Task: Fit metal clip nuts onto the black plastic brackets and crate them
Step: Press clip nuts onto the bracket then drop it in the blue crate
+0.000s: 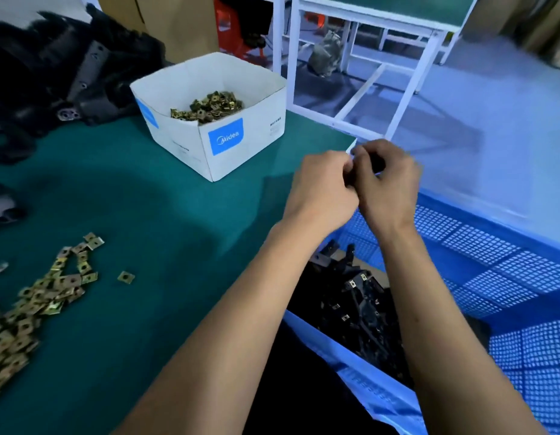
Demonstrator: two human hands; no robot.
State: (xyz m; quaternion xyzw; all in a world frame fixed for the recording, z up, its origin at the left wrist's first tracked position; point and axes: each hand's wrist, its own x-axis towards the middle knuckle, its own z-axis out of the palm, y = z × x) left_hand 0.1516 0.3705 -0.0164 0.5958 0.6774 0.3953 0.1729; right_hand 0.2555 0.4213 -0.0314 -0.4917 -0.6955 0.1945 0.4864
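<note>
Nearest to me, at the lower right, I see the blue perforated crate (507, 277) standing just beside the right edge of the counter (153, 215). Inside it lies a heap of black plastic brackets (363, 312), and several of them already carry a small metal clip. My two forearms cross above the near rim of this crate.

On the left near part of the green counter, loose clip nuts (37, 302) are spread in a long pile, with one single piece lying a little apart to the right. Between this pile and my arms the green surface gives open room.

Further on, my left hand (322, 186) and my right hand (388, 183) meet over the counter's right edge, close to its far corner. Both have curled fingers and touch each other. The grip of each is closed together on one small dark part, a bracket (377, 163). Most of it is hidden by the fingers, so I cannot tell if a clip is on it.

Behind the hands stands a white cardboard box (241, 146) with a blue logo, open on top, with more clip nuts lying at its bottom. At the far left there are big black plastic parts (52, 67). Beyond the counter's far edge stands a white metal frame table (360, 73) on the floor.
</note>
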